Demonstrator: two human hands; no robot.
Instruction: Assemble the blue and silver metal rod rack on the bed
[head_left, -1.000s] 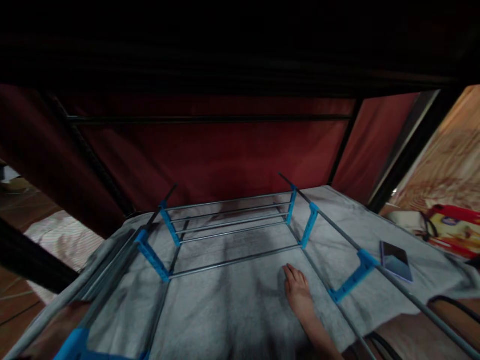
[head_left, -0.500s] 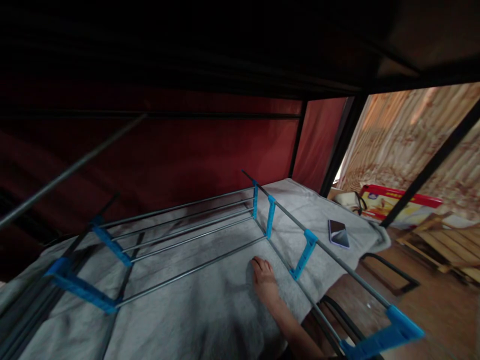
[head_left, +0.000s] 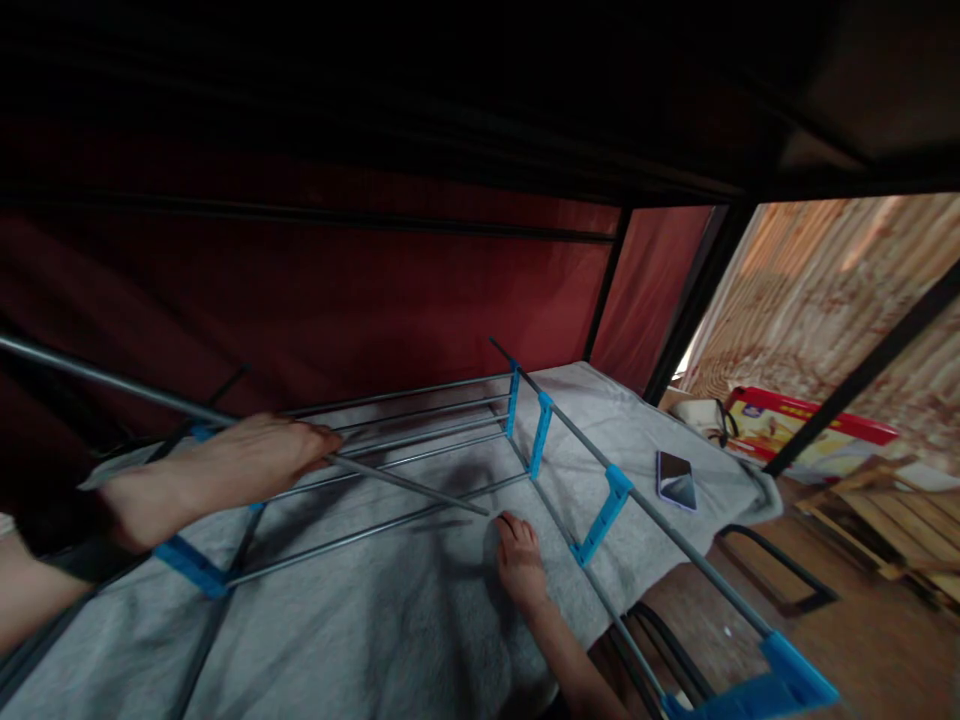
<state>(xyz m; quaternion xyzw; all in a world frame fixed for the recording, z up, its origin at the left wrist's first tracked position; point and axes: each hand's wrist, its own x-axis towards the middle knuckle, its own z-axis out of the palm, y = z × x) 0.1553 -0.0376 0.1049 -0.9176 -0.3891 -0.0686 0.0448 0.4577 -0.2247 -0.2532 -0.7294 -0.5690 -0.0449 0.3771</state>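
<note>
Above the bed (head_left: 315, 640), a metal rod (head_left: 409, 485) is gripped in the left hand (head_left: 277, 445), its long axis slanted toward the right edge, tip just beside the right hand (head_left: 523, 565), whose hold cannot be told.

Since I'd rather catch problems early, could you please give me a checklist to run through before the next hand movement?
1. Loose metal rod in the left hand's grip: ok.
2. Rod's tip clear of the right hand: cannot tell; it ends right by the fingertips, contact unclear.
3. Third blue bracket from the far end, right side, fitted with a crossbar: not ok; none reaches it.
4. Near left blue bracket fully visible: not ok; the left forearm partly covers it.
5. Smartphone clear of the right upper side rail: ok; it lies outside it on the gray cloth.
</note>
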